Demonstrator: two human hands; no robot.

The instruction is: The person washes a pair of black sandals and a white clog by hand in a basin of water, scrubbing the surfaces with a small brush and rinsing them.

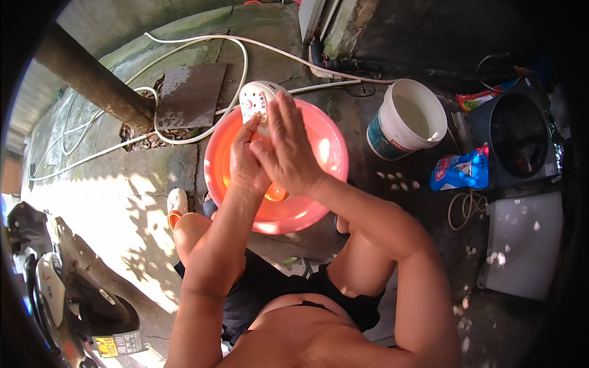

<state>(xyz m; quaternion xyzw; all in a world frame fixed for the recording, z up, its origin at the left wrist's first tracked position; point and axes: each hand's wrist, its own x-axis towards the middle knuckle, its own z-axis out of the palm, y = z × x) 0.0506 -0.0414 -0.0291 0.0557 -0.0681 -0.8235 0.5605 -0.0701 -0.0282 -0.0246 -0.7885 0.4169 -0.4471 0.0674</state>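
Over a pink plastic basin (335, 152) I see a white clog (251, 99) with holes and small decorative charms on its toe. My left hand (251, 158) grips the clog, its thumb on the upper. My right hand (294, 147) lies across it with the fingers stretched out, covering the clog's side and touching my left hand. Whether anything is under the right palm is hidden. Below the hands an orange part (276, 192) shows inside the basin; it may belong to the clog. A similar white and orange clog (177, 202) stands on the ground beside my left knee.
A white bucket (414, 110) stands right of the basin. Beyond it are a blue pouch (460, 170), a dark appliance with a round opening (520, 133) and a translucent plastic box (524, 244). A pale hose (244, 55) loops around a tree trunk (96, 78). A scooter (78, 294) is at lower left.
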